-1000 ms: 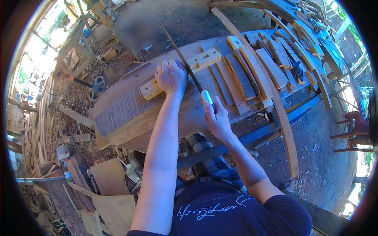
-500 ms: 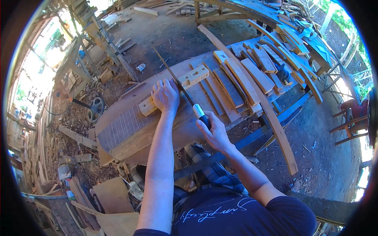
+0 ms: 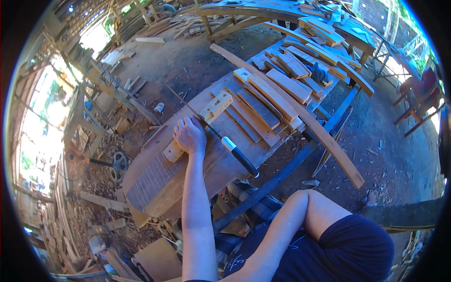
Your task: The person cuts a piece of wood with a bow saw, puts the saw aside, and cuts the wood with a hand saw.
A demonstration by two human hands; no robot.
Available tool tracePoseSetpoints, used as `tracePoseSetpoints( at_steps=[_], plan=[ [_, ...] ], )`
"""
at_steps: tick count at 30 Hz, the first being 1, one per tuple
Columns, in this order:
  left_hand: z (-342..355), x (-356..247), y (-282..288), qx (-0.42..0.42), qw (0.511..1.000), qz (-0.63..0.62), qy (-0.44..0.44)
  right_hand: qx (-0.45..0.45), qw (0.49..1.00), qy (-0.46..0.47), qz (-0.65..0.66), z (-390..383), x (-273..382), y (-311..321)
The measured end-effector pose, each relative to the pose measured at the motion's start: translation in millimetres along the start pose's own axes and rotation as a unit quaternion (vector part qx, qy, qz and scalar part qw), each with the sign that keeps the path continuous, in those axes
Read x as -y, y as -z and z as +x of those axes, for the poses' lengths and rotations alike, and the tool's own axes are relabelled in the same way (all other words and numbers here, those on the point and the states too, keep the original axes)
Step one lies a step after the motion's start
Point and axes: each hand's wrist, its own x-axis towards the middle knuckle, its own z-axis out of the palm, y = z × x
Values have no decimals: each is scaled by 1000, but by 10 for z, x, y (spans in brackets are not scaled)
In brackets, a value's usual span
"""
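My left hand is closed over a pale wooden block with several holes cut in it, pressing it on the workbench. Beside my fingers, a handsaw with a long thin blade and a straight white-and-black handle lies across the block. Its blade, seen nearly edge-on, points to the far left, and no hand is on the handle. My right forearm bends back toward my body, so my right hand is hidden below the lower edge. Ruled lines mark a dark panel at the bench's near left end.
Wooden pieces are piled on the bench's right half, with a long curved plank lying across them and overhanging the edge. Another table stands behind. A handwheel and scrap wood are on the left; a red chair is far right.
My right hand has let go of the saw handle and drawn back toward my body, out of view. The saw stays across the block under my left hand's hold. The view has shifted.
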Motion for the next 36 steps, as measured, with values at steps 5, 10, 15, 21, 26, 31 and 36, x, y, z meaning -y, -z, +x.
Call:
tracePoseSetpoints(
  at_steps=[5, 10, 15, 21, 26, 31, 36],
  plan=[
    [21, -62, 30, -4, 1000, 8, -5, -18, 999, -11, -42, 63, -37, 40],
    [16, -21, 39, 0, 1000, 8, 1, -34, 998, -20, -54, 70, -82, 26],
    [6, -24, 46, -1, 1000, 6, 4, -43, 997, -23, -56, 78, -130, 29],
    [4, -36, 54, -3, 1000, 11, 2, -58, 996, -26, -58, 71, -181, 39],
    [16, -34, 54, 0, 1000, 7, 3, -75, 995, -35, -63, 60, -191, 57],
    [26, -50, 65, 2, 1000, 1, 8, -90, 993, -46, -67, 55, -204, 63],
    [15, -61, 76, 7, 1000, 4, 7, -104, 990, -57, -72, 51, -224, 77]
  ],
)
